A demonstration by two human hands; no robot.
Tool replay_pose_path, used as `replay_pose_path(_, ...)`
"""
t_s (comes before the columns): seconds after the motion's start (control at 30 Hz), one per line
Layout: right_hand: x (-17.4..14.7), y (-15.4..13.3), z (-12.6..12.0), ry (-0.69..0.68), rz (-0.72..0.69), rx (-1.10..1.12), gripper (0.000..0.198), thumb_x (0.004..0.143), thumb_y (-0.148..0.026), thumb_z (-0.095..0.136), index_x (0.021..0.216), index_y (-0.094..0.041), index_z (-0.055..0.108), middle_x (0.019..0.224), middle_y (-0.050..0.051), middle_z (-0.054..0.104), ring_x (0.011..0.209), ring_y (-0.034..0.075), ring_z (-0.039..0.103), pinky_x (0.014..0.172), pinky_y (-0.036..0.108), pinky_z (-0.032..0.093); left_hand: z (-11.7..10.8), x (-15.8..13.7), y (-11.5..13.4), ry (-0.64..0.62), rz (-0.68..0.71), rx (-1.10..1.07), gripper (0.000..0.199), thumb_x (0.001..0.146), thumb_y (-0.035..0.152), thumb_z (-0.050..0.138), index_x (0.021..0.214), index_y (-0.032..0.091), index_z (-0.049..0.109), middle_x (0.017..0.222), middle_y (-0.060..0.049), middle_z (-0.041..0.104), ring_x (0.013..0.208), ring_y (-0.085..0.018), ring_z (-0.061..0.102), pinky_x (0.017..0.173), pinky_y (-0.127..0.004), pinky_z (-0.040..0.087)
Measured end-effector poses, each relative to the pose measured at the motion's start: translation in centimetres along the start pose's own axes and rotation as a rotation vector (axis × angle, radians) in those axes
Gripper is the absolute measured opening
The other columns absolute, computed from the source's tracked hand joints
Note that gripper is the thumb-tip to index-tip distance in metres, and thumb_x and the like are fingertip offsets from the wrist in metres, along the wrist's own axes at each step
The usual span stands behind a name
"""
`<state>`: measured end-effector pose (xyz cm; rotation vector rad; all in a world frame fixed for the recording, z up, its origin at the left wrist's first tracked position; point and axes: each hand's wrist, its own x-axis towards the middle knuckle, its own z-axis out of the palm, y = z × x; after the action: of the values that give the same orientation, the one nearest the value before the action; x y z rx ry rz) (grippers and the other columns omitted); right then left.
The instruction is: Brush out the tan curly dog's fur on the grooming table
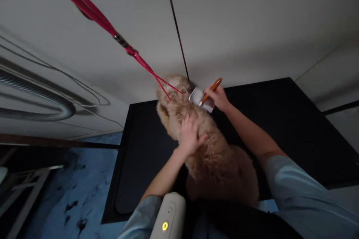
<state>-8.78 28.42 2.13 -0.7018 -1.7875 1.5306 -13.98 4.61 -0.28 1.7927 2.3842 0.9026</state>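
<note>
A curly tan dog (215, 157) sits on a black table (140, 160), its head toward the wall and its back to me. My right hand (219, 99) grips the orange-brown handle of a slicker brush (211, 91), whose pale, flat head is against the fur at the right of the dog's neck. Spread over the fur of the upper back lies my left hand (191, 134), fingers apart and holding nothing. A pink-red grooming loop (143, 63) comes down from the upper left to the dog's neck.
Behind the table stands a pale wall (252, 26) with a dark vertical seam. A grey ribbed hose (56, 110) and thin cables hang at the left. A white device with a yellow light (169, 216) is close below me. Blue floor (92, 179) shows at lower left.
</note>
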Motion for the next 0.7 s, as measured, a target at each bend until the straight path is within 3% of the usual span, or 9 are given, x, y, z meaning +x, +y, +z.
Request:
replay_pose_path(0.07, 0.0, -0.3, 0.2, -0.185, 0.034, -0.013, 0.027, 0.070, -0.041, 0.071, 0.073, -0.022, 0.052, 0.069, -0.001, 0.058, 0.069, 0.016, 0.057, 0.069, 0.031, 0.050, 1.7, -1.1, 1.3, -0.219, 0.145, 0.004, 0.059, 0.081, 0.038, 0.065, 0.136, 0.017, 0.059, 0.145, -0.016, 0.055, 0.145, -0.037, 0.037, 0.120, -0.061, 0.027)
replay_pose_path(0.2, -0.6, -1.6, 0.6, -0.023, -0.088, -0.028, 0.021, 0.076, -0.039, 0.064, 0.077, -0.022, 0.054, 0.075, 0.000, 0.060, 0.073, 0.016, 0.058, 0.073, 0.031, 0.050, 3.0, -4.7, 2.8, -0.235, 0.155, -0.017, 0.062, 0.082, 0.032, 0.059, 0.142, 0.013, 0.054, 0.147, -0.014, 0.054, 0.143, -0.033, 0.041, 0.119, -0.056, 0.033)
replay_pose_path(0.33, -0.7, -3.2, 1.4, -0.549, -0.133, -0.086, 0.018, 0.074, -0.034, 0.068, 0.078, -0.020, 0.059, 0.079, 0.002, 0.065, 0.075, 0.017, 0.061, 0.075, 0.032, 0.051, 2.4, -5.7, 3.0, -0.198, 0.146, -0.011, 0.061, 0.081, 0.032, 0.059, 0.139, 0.013, 0.057, 0.145, -0.014, 0.056, 0.140, -0.034, 0.045, 0.116, -0.056, 0.037)
replay_pose_path(0.37, -0.5, -3.5, 1.6, -0.501, -0.119, -0.108, 0.016, 0.075, -0.033, 0.067, 0.078, -0.020, 0.059, 0.077, 0.002, 0.065, 0.073, 0.016, 0.061, 0.074, 0.032, 0.051, 2.3, -5.7, 3.0, -0.189, 0.147, -0.011, 0.061, 0.081, 0.032, 0.059, 0.139, 0.012, 0.057, 0.145, -0.014, 0.057, 0.140, -0.034, 0.046, 0.117, -0.056, 0.037)
replay_pose_path(0.47, -0.3, -4.2, 2.0, -0.086, -0.159, -0.127, 0.013, 0.082, -0.033, 0.060, 0.083, -0.020, 0.058, 0.079, 0.002, 0.064, 0.075, 0.016, 0.060, 0.075, 0.032, 0.050, 2.3, -5.6, 3.1, -0.156, 0.162, -0.002, 0.061, 0.082, 0.033, 0.058, 0.139, 0.012, 0.058, 0.143, -0.014, 0.058, 0.139, -0.033, 0.047, 0.117, -0.053, 0.038)
replay_pose_path(0.5, -0.5, -4.3, 2.1, -0.118, -0.182, -0.130, 0.013, 0.082, -0.033, 0.061, 0.084, -0.020, 0.059, 0.080, 0.002, 0.065, 0.076, 0.016, 0.060, 0.075, 0.031, 0.050, 2.4, -5.6, 3.1, -0.141, 0.170, 0.007, 0.060, 0.082, 0.033, 0.058, 0.138, 0.012, 0.058, 0.142, -0.014, 0.059, 0.138, -0.032, 0.048, 0.116, -0.052, 0.038)
replay_pose_path(0.6, -1.5, -4.2, 2.5, -0.618, -0.158, -0.141, 0.013, 0.073, -0.028, 0.068, 0.080, -0.019, 0.062, 0.077, 0.001, 0.066, 0.073, 0.016, 0.061, 0.071, 0.030, 0.050, 2.6, -6.1, 3.3, -0.096, 0.195, 0.050, 0.057, 0.084, 0.034, 0.057, 0.135, 0.012, 0.060, 0.141, -0.015, 0.060, 0.136, -0.032, 0.050, 0.115, -0.051, 0.038)
replay_pose_path(0.63, -1.8, -4.1, 2.5, -0.653, -0.120, -0.141, 0.011, 0.072, -0.027, 0.068, 0.077, -0.019, 0.061, 0.075, 0.001, 0.065, 0.070, 0.016, 0.060, 0.070, 0.029, 0.050, 2.6, -6.4, 3.5, -0.096, 0.213, 0.062, 0.056, 0.084, 0.034, 0.056, 0.136, 0.011, 0.060, 0.141, -0.015, 0.060, 0.136, -0.032, 0.050, 0.115, -0.051, 0.038)
replay_pose_path(0.7, -2.2, -3.8, 2.2, -0.374, -0.087, -0.133, 0.009, 0.075, -0.027, 0.063, 0.077, -0.019, 0.059, 0.073, 0.000, 0.063, 0.068, 0.015, 0.059, 0.069, 0.029, 0.049, 2.6, -7.3, 4.2, -0.108, 0.272, 0.065, 0.056, 0.086, 0.034, 0.054, 0.136, 0.010, 0.059, 0.142, -0.016, 0.059, 0.138, -0.031, 0.048, 0.116, -0.049, 0.036)
